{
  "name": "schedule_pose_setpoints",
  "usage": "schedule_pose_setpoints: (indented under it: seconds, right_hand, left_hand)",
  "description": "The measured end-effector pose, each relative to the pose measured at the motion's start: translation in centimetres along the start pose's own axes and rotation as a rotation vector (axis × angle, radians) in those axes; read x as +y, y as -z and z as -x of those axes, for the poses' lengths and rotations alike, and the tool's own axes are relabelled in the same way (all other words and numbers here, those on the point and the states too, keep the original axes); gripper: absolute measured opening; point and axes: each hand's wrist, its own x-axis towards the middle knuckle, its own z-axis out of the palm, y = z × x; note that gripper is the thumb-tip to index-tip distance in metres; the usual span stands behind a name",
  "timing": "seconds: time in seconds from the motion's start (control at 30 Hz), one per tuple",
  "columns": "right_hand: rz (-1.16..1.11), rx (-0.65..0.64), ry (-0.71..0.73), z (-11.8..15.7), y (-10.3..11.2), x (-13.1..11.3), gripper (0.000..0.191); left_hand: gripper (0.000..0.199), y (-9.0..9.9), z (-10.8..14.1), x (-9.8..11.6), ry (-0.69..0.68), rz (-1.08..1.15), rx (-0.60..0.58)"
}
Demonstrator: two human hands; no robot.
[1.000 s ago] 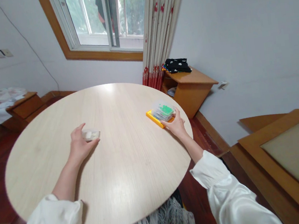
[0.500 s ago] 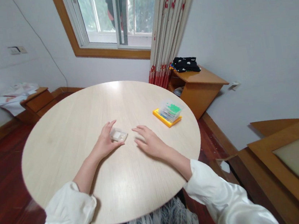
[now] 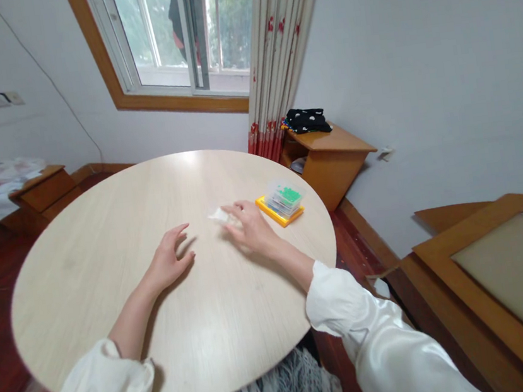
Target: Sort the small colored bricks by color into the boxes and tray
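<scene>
Green pieces [image 3: 289, 194] in topmost clear box [image 3: 274, 192], pale case [image 3: 219, 214] in pinched right grip [image 3: 253, 227], half-spread left grip [image 3: 168, 259] empty.

head camera | from above | facing forward, down | round table [image 3: 211, 329] near | window [image 3: 201, 44] beyond

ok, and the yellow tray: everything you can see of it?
The yellow tray looks like plastic, shallow and roughly rectangular. It lies flat on the right side of the round table, one corner toward the camera. A stack of clear cases, green contents showing, covers most of it. The right hand is just left, not gripping it.
</scene>
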Motion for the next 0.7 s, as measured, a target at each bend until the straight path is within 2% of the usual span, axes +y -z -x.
schedule_pose_setpoints:
  seconds: [0.13,0.23,0.3,0.4,0.53,0.7]
  right_hand:
    - [0.183,0.318,-0.100,-1.7,6.4,4.1,0.040]
    - [0.318,0.390,-0.168,-1.5,8.8,6.9,0.040]
    - [0.382,0.356,-0.218,-0.7,8.7,8.1,0.040]
    - [0.444,0.234,-0.285,0.6,7.3,8.9,0.036]
    - [0.432,0.238,-0.335,1.1,6.0,8.9,0.035]
    - [0.456,0.245,-0.370,1.0,6.1,8.5,0.035]
  left_hand:
    - [0.057,0.1,0.0,-0.2,-0.003,-0.029,0.006]
    - [0.056,0.0,-0.1,-0.4,-0.005,-0.048,0.012]
    - [0.056,0.0,-0.1,-0.5,-0.007,-0.061,0.019]
    - [0.055,0.0,-0.1,-0.6,-0.001,-0.069,0.022]
    - [0.055,0.1,0.0,-0.7,0.007,-0.075,0.024]
    - [0.053,0.0,-0.1,-0.9,-0.007,-0.091,0.056]
